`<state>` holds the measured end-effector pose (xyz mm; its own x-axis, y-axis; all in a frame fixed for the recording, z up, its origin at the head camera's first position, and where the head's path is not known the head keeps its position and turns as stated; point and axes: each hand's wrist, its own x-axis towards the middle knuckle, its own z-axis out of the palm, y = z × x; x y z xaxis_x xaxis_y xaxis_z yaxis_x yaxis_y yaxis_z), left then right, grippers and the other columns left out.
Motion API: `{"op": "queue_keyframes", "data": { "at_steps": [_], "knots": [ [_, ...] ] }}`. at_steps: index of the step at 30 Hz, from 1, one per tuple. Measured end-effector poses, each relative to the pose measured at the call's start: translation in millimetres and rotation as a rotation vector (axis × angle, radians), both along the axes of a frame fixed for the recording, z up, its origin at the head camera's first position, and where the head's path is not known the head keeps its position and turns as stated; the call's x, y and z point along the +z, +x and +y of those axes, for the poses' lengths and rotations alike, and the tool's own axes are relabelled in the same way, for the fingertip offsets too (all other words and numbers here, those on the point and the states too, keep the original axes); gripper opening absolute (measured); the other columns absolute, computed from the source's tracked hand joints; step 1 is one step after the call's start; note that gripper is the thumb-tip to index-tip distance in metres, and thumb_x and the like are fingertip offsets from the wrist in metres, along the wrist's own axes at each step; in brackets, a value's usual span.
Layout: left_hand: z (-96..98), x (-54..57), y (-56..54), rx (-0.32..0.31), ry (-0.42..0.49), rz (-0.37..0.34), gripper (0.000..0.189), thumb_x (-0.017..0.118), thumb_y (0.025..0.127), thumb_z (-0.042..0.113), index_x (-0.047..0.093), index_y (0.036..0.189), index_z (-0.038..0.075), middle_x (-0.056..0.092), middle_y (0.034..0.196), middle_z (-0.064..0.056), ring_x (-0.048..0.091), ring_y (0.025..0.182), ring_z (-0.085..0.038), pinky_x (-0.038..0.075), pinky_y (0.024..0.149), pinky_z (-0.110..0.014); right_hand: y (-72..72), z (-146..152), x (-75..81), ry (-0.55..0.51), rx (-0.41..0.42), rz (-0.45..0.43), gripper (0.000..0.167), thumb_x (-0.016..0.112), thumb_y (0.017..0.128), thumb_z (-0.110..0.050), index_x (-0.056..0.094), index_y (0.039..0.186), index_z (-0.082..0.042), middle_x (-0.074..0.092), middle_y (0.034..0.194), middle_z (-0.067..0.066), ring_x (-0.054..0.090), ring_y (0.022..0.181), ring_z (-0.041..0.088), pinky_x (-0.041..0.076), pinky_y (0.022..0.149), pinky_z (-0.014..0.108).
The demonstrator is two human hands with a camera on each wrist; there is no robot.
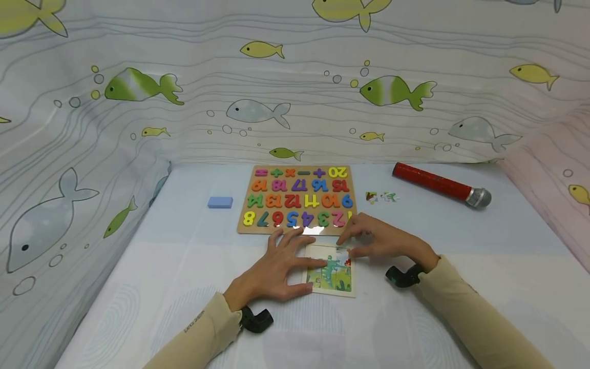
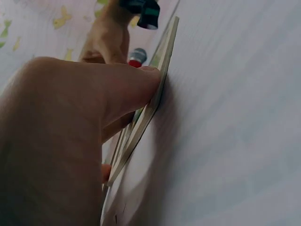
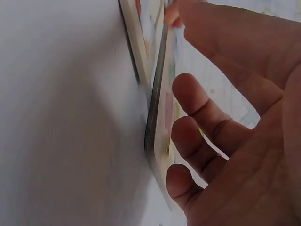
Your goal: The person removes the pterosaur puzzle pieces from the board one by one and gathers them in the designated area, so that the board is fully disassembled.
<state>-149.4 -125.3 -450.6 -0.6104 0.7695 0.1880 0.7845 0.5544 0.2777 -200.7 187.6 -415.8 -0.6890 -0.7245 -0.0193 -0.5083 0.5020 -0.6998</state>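
A small jigsaw puzzle in a pale wooden frame lies on the table before the number board, its picture green with a red patch at the upper right. My left hand spreads over its left side. The left thumb rests on the frame's edge in the left wrist view, and the index finger reaches onto the picture. At the upper right corner, my right hand has its thumb and index finger touching the puzzle around the red patch. Its other fingers curve loosely, near the number board in the right wrist view.
Behind the puzzle lies the wooden board of coloured numbers and signs. Two loose puzzle pieces sit to its right, and a red toy microphone farther back. A blue block is on the left. Fish-patterned cloth walls the back.
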Motion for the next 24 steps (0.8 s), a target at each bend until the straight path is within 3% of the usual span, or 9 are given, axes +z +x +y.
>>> {"op": "queue_keyframes", "data": {
  "at_steps": [7, 14, 24],
  "knots": [
    [1.3, -2.4, -0.3, 0.011, 0.001, 0.023, 0.054, 0.059, 0.089, 0.064, 0.058, 0.140, 0.046, 0.042, 0.159, -0.005, 0.024, 0.154, -0.037, 0.009, 0.117, -0.071, 7.6, -11.1, -2.3, 0.038, 0.079, 0.036, 0.032, 0.084, 0.084, -0.026, 0.077, 0.115, -0.028, 0.062, 0.108, -0.006, 0.047, 0.105, 0.015, 0.038, 0.092, 0.036],
    [1.2, -2.3, -1.2, 0.034, -0.022, 0.004, 0.055, 0.057, 0.089, 0.067, 0.056, 0.141, 0.048, 0.041, 0.159, -0.004, 0.019, 0.156, -0.034, 0.008, 0.119, -0.070, 8.1, -13.3, -3.0, 0.088, 0.076, 0.045, 0.034, 0.084, 0.084, -0.025, 0.077, 0.117, -0.030, 0.056, 0.106, -0.005, 0.041, 0.100, 0.013, 0.035, 0.087, 0.032],
    [1.4, -4.2, -1.4, 0.026, -0.013, 0.006, 0.054, 0.058, 0.089, 0.066, 0.057, 0.141, 0.048, 0.042, 0.159, -0.004, 0.020, 0.156, -0.035, 0.007, 0.119, -0.069, 10.1, -14.1, -1.6, 0.081, 0.078, 0.044, 0.028, 0.083, 0.085, -0.023, 0.078, 0.111, -0.030, 0.058, 0.112, -0.005, 0.044, 0.107, 0.013, 0.038, 0.091, 0.035]
  ]
}}
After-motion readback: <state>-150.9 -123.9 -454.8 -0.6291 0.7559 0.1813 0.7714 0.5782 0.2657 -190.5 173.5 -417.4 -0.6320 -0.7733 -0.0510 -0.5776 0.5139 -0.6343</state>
